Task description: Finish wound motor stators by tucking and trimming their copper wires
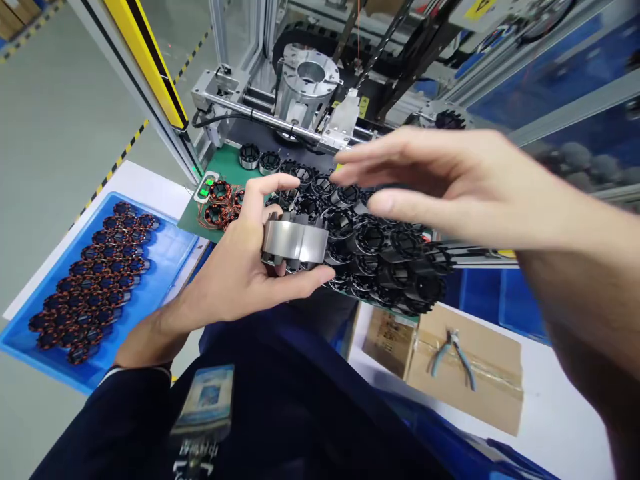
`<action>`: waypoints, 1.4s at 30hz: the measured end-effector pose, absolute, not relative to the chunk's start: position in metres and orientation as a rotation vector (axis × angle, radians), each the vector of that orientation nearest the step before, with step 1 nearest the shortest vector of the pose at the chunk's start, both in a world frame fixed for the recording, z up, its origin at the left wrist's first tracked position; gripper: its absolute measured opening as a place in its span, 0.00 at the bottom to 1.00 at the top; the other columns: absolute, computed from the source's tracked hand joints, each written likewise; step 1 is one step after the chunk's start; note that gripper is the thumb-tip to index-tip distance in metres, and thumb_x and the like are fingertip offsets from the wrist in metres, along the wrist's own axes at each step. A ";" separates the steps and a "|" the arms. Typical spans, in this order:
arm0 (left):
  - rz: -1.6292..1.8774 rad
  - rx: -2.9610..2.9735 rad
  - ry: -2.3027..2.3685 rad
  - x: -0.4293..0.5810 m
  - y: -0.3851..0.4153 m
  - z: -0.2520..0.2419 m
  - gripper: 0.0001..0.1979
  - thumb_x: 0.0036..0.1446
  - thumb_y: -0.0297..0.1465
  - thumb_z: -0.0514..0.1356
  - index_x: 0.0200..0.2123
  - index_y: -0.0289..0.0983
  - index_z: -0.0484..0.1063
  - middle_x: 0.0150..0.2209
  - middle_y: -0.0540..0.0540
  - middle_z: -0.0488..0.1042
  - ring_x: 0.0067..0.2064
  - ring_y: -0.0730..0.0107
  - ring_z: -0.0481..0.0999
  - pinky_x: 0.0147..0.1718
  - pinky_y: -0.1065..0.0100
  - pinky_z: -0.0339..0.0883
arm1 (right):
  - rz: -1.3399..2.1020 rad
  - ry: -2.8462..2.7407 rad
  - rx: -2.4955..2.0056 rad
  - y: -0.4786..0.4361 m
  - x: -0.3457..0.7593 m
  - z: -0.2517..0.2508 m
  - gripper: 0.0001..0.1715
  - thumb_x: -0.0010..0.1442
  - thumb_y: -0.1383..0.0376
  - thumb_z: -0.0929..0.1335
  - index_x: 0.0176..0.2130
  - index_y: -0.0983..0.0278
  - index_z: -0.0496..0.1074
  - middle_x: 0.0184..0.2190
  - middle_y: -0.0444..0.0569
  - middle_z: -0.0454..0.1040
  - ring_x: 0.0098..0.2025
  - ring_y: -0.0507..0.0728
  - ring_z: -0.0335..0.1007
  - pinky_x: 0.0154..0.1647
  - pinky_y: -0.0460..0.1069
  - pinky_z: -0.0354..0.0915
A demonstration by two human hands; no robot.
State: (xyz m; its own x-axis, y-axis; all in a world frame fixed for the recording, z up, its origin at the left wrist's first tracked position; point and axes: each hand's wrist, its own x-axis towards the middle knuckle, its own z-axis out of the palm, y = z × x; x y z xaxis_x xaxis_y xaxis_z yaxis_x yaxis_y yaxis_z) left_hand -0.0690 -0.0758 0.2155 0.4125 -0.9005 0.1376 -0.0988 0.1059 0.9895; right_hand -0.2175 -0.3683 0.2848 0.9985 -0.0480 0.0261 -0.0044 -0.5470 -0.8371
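Note:
In my left hand (240, 260) is a motor stator core (295, 241), a bright metal ring with black plastic parts at its rims. Thumb and fingers close around it, ahead of my body. To the right, my right hand (440, 180) hovers with fingers stretched out and thumb apart, holding nothing. Below and beyond it, many black-lined stator cores (370, 237) crowd the green work surface (227, 160), some stacked. Copper-wound stators (220, 193) lie at that surface's left end, by a small device with a green display (206, 189).
A blue tray (165, 267) at left holds rows of wound stators (100, 267). Behind the work surface stands a machine with a metal cylinder (307, 73) and rails. Pliers (453, 353) lie on a cardboard box (470, 393) at lower right. A yellow post (145, 60) rises at left.

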 end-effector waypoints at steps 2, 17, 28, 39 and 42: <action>-0.914 1.232 -0.907 -0.069 -0.077 0.209 0.53 0.67 0.46 0.86 0.82 0.46 0.61 0.47 0.49 0.80 0.38 0.63 0.84 0.36 0.64 0.81 | 0.070 -0.084 -2.026 -0.334 -0.212 0.288 0.23 0.78 0.48 0.83 0.66 0.53 0.90 0.61 0.48 0.92 0.61 0.62 0.92 0.70 0.58 0.86; -1.292 0.709 -0.407 -0.087 -0.084 0.195 0.52 0.68 0.62 0.77 0.86 0.53 0.63 0.79 0.43 0.78 0.40 0.68 0.89 0.64 0.40 0.92 | 0.155 0.036 -1.539 -0.295 -0.205 0.272 0.18 0.79 0.49 0.83 0.45 0.59 0.86 0.48 0.51 0.92 0.46 0.59 0.91 0.49 0.53 0.86; -1.415 0.727 -0.515 -0.079 -0.087 0.173 0.63 0.61 0.63 0.83 0.88 0.56 0.56 0.57 0.43 0.85 0.44 0.51 0.92 0.43 0.54 0.84 | 0.343 -0.049 -1.459 -0.299 -0.195 0.272 0.20 0.77 0.55 0.85 0.44 0.60 0.77 0.46 0.49 0.90 0.44 0.57 0.90 0.47 0.53 0.86; 0.086 1.579 -0.280 0.030 -0.032 0.071 0.37 0.77 0.59 0.60 0.74 0.38 0.68 0.45 0.45 0.79 0.41 0.62 0.81 0.52 0.58 0.82 | -0.207 0.386 -2.279 -0.422 -0.099 0.279 0.41 0.55 0.44 0.92 0.63 0.45 0.87 0.64 0.49 0.89 0.55 0.71 0.82 0.66 0.77 0.79; 0.187 1.725 -0.004 0.085 -0.018 0.025 0.27 0.79 0.47 0.55 0.69 0.35 0.66 0.44 0.46 0.75 0.43 0.62 0.79 0.54 0.58 0.77 | -0.419 0.499 -2.542 -0.467 -0.040 0.266 0.43 0.50 0.39 0.93 0.59 0.41 0.85 0.66 0.44 0.88 0.62 0.74 0.80 0.77 0.80 0.74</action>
